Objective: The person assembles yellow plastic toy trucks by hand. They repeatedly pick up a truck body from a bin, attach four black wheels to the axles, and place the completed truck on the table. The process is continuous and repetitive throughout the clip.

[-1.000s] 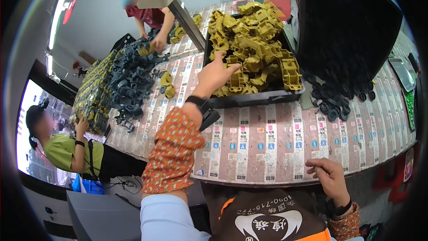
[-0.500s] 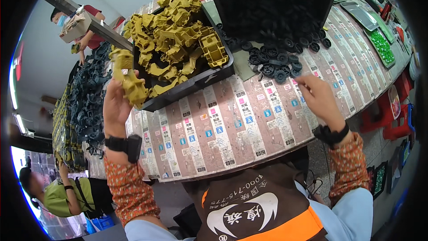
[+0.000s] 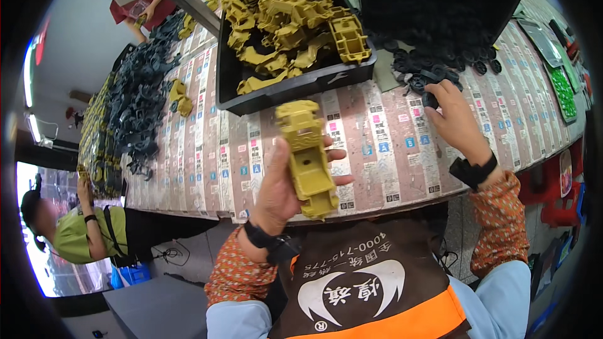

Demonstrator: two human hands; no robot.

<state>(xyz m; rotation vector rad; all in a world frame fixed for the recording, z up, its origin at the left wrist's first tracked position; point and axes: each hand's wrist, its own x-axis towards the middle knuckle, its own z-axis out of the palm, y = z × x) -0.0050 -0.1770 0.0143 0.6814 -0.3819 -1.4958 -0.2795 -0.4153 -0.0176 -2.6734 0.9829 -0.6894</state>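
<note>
A yellow plastic toy vehicle body (image 3: pixel 306 166) rests in my left hand (image 3: pixel 279 182), hollow side up, above the table's front edge. My left fingers wrap beneath it and their tips show on its right side. My right hand (image 3: pixel 451 116) is at the near edge of a pile of black toy wheels (image 3: pixel 427 70). Its thumb and fingertips close on a dark wheel (image 3: pixel 430 100), partly hidden by the fingers. Between and beyond my hands stands a black bin (image 3: pixel 301 88) heaped with yellow vehicle bodies (image 3: pixel 289 19).
A large black container (image 3: pixel 440 0) stands tipped behind the wheels. Dark plastic parts (image 3: pixel 141 88) cover the table's left side, near a lone yellow part (image 3: pixel 180 97). A green-filled tray (image 3: pixel 561 94) lies far right. People in red (image 3: pixel 147 9) and green (image 3: pixel 81 232) are at left.
My left hand has brought the yellow vehicle body from the bin's left side to in front of me. My right hand has reached the wheel pile and closed on a wheel. The view has shifted.
</note>
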